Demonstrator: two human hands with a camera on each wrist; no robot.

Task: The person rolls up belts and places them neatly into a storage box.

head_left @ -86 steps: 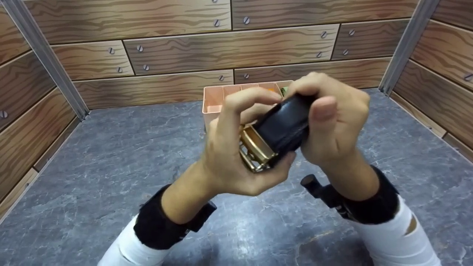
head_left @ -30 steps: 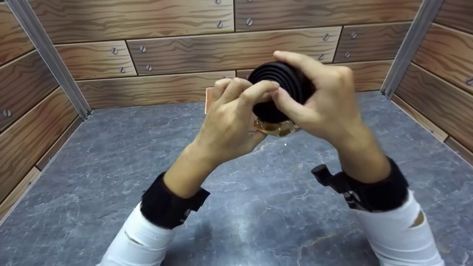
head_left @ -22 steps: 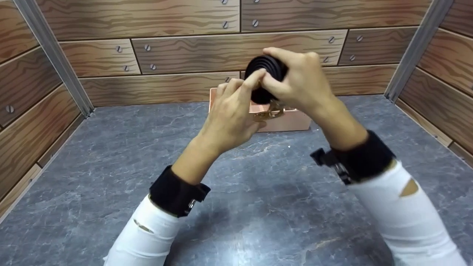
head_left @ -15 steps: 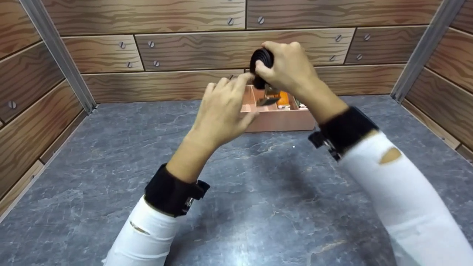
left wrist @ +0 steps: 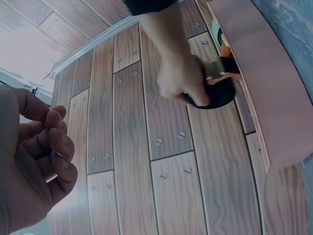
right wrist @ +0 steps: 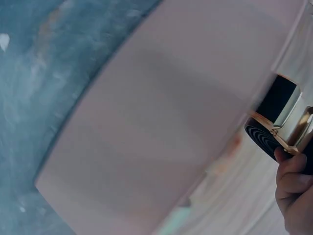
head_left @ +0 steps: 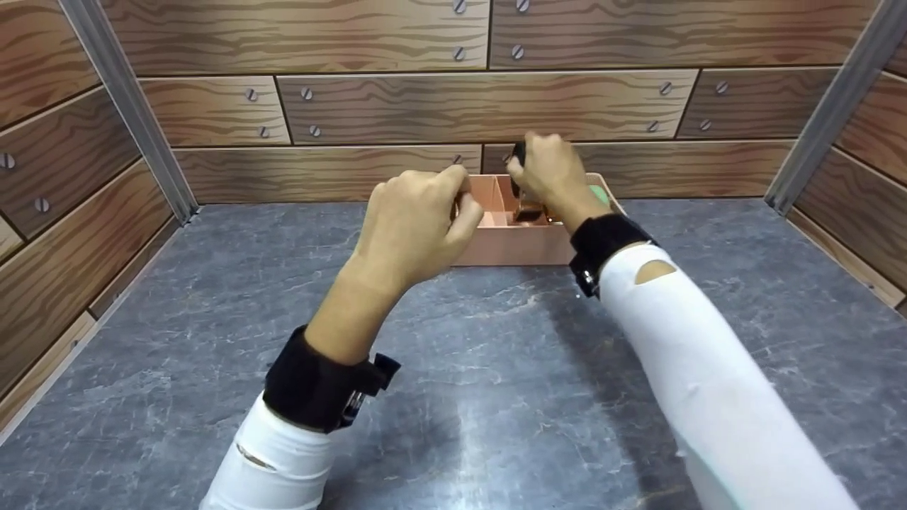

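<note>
My right hand [head_left: 556,173] grips a coiled black belt [left wrist: 222,95] with a gold buckle [right wrist: 288,128], above the pink divided box [head_left: 514,248]. Most of the belt is hidden behind the hand in the head view, where the buckle hangs over the box's open compartments. In the right wrist view the coil's layers show beside the box's rim, with the fingertips at the buckle. My left hand [head_left: 411,227] is raised in front of the box's left part, fingers loosely curled; the left wrist view shows nothing held in it.
Inside the box's right end lie a green item [head_left: 599,193] and an orange one, partly hidden by the right wrist. The box stands on a grey marbled tabletop [head_left: 453,397], close to the wood-patterned back wall [head_left: 397,106]. Similar panels rise at both sides.
Earlier both hands held the coiled belt together. The left hand has let go and curled loosely, while the right hand has carried the belt forward and lowered it over the box.
</note>
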